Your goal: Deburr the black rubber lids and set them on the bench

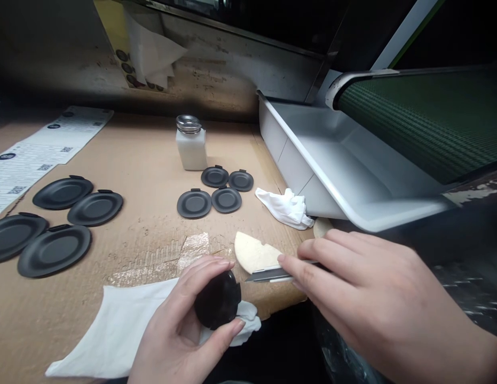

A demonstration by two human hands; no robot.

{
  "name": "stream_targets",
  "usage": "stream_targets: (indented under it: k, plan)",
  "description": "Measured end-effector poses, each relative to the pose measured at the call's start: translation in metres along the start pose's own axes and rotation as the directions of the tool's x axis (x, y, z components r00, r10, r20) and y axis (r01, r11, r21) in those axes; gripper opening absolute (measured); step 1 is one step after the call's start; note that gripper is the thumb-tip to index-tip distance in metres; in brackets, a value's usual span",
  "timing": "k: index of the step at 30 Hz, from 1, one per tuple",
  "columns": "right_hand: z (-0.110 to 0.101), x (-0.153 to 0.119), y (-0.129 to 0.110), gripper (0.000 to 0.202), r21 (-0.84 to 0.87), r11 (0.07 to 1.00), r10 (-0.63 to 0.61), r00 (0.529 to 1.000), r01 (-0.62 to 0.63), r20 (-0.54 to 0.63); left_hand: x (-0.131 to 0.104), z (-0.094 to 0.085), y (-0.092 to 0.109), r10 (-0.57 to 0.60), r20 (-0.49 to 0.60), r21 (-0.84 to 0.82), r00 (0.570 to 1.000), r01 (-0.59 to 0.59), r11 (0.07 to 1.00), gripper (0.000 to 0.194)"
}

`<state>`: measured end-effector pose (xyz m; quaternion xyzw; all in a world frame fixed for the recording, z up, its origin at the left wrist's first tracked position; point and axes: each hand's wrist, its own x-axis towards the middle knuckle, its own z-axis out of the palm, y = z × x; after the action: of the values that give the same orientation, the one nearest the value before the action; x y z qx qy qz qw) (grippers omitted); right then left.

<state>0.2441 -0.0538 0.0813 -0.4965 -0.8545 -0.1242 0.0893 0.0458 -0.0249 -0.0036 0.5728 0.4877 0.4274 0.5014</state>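
Note:
Between the fingers and thumb of my left hand (184, 325) is a glossy black round lid (218, 300), its face turned toward me. My right hand (352, 282) grips a utility knife (268, 274), the blade pointing left at the lid with a small gap between them. Just behind the knife lies a cream-coloured round pad (254, 252), partly covered by the blade and fingers. A white cloth (116, 325) spreads on the cardboard under and beside my left hand. Several matte black lids (194, 204) with small tabs rest further back.
A white pump bottle (191, 146) stands at the back of the cardboard (148, 160). Larger black lids (56, 250) and label sheets (44, 154) lie at left. On the right are a crumpled white cloth (286, 207), a grey bin (312, 160) and a green conveyor belt (424, 117).

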Motion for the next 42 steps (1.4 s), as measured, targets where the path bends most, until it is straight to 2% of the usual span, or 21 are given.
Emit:
stream_targets:
  k: [8, 14, 25, 32, 36, 38, 42]
  plan:
    - [0.003, 0.001, -0.002, 0.024, 0.031, 1.0, -0.003, 1.0, 0.003, -0.013, 0.001, -0.002, -0.002, 0.024, 0.033, 0.017, 0.999, -0.024, 1.0, 0.038]
    - [0.003, 0.005, -0.006, 0.026, 0.017, 0.999, -0.04, 0.999, 0.04, -0.022, 0.005, -0.007, -0.007, 0.072, 0.112, 0.053, 0.991, -0.078, 0.996, 0.045]
    - [0.0, 0.005, -0.007, 0.026, -0.04, 0.998, -0.06, 0.997, 0.058, -0.048, 0.003, -0.01, -0.009, 0.108, 0.151, 0.155, 0.983, -0.131, 0.979, 0.046]
    - [0.001, 0.006, -0.01, 0.028, -0.037, 0.998, -0.057, 0.998, 0.056, -0.033, 0.004, -0.011, -0.01, 0.158, 0.161, 0.214, 0.974, -0.19, 0.958, 0.047]
    - [0.001, 0.007, -0.008, 0.025, -0.019, 0.998, -0.055, 0.999, 0.055, -0.001, 0.005, -0.01, -0.009, 0.141, 0.158, 0.207, 0.977, -0.172, 0.963, 0.046]
    - [0.001, 0.005, -0.004, 0.023, 0.009, 1.0, -0.021, 1.0, 0.021, 0.001, 0.004, -0.008, -0.008, 0.119, 0.137, 0.176, 0.983, -0.142, 0.974, 0.045]
    - [0.006, 0.002, 0.008, 0.023, -0.007, 0.987, 0.159, 0.985, -0.159, -0.065, 0.001, -0.003, -0.005, 0.063, 0.051, 0.078, 0.997, -0.067, 0.995, 0.041]
